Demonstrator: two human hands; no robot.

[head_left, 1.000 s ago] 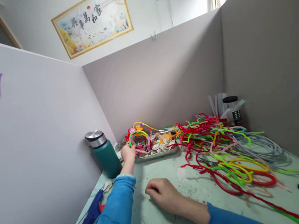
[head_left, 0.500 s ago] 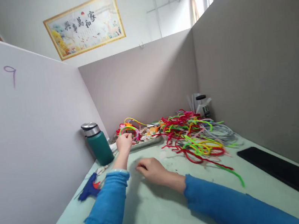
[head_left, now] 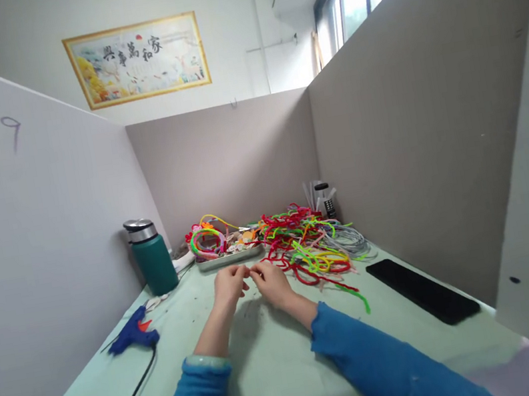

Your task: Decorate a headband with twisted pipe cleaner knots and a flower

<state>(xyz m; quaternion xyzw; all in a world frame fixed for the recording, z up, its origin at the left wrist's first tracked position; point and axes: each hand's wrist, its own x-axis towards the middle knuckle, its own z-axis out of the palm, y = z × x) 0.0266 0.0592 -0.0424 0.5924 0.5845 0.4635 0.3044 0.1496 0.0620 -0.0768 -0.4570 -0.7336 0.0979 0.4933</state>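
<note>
My left hand (head_left: 229,284) and my right hand (head_left: 269,283) meet over the middle of the pale green table (head_left: 272,365), fingertips pinched together almost touching. Whatever small thing sits between the fingers is too small to make out. Just beyond them lies a metal tray (head_left: 228,257) holding coloured loops and small pieces. A tangled pile of pipe cleaners (head_left: 302,242) in red, green and yellow spreads to the right of the tray, its near edge close to my right hand.
A green flask (head_left: 151,257) stands at the left wall. A blue glue gun (head_left: 132,335) with a black cord lies near the left front. A black phone (head_left: 424,288) lies right. A small bottle (head_left: 325,199) stands in the far corner. Partition walls enclose three sides.
My left hand has drawn back from the tray to the table's middle and joined my right hand, fingertips pinched. The head has pulled back, showing more table.
</note>
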